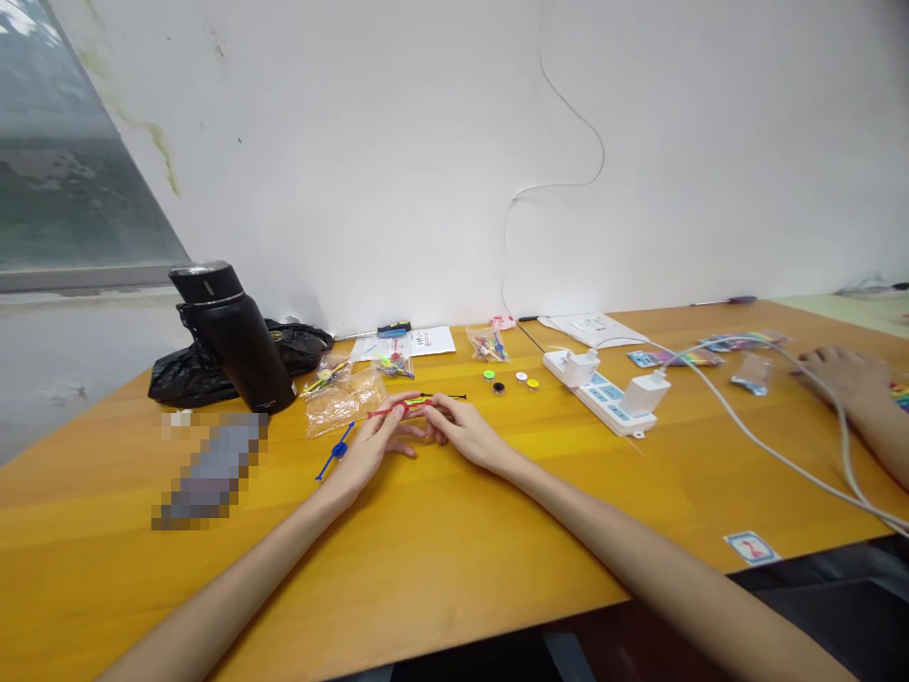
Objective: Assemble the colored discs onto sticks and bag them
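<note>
Both hands meet on the wooden table (454,568). Left hand (376,443) pinches a red cable tie (387,411) just above the tabletop. Right hand (465,431) has its fingertips at a yellow-green tie (418,402) just beside it, but I cannot tell its grip. A blue cable tie (335,455) lies beside the left hand.

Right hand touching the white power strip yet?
Apart. The head view shows bare tabletop between the right hand and the white power strip.
</note>
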A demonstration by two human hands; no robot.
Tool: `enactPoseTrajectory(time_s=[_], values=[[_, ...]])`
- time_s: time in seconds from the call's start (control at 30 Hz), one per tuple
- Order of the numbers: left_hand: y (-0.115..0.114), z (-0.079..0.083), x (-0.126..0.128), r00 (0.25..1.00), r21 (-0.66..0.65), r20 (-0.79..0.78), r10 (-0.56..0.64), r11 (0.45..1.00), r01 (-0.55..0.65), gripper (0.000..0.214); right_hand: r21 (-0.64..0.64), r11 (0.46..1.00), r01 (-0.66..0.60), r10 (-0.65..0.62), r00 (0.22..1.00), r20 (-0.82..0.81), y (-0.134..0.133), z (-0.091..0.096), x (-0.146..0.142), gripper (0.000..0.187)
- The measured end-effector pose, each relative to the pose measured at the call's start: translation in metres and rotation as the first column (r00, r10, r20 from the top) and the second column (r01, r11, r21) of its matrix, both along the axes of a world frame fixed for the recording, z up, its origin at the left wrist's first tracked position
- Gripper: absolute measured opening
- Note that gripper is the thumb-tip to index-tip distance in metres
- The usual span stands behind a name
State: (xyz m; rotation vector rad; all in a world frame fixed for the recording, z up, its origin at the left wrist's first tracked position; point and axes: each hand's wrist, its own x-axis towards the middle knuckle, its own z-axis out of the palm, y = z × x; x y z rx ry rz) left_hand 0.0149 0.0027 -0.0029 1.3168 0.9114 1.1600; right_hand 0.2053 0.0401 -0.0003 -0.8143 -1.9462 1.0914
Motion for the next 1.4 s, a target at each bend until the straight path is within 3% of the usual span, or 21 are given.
enactPoseTrajectory(time_s=[0.37, 0.67, 0.97, 1.17, 1.4], values=[[-0.001, 0.008, -0.004, 0.999, 0.015, -0.049, -0.001, 1.0, 0.002, 0.061, -0.008, 1.0, 0.019, -0.02, 0.995, -0.102, 0.006, 0.001, 0.004, 0.03], [0.001, 0.005, -0.006, 0.996, 0.037, -0.085, 0.031, 0.999, -0.028, 0.06, -0.006, 1.0, 0.008, -0.009, 0.999, -0.039, 0.008, 0.006, 0.009, 0.031], [0.002, 0.003, -0.005, 0.974, 0.062, -0.219, -0.05, 0.996, 0.065, 0.039, -0.165, 0.985, 0.048, -0.09, 0.962, -0.256, 0.016, 0.01, 0.01, 0.041], [-0.002, 0.003, -0.002, 0.963, 0.098, -0.239, -0.126, 0.983, 0.153, 0.034, -0.151, 0.988, -0.042, 0.001, 0.964, -0.265, 0.009, 0.011, 0.005, 0.039], [-0.007, 0.009, 0.0, 0.927, 0.235, -0.376, -0.018, 0.965, 0.114, 0.029, -0.111, 0.99, -0.09, 0.059, 0.965, -0.257, 0.0, 0.012, 0.001, 0.033]])
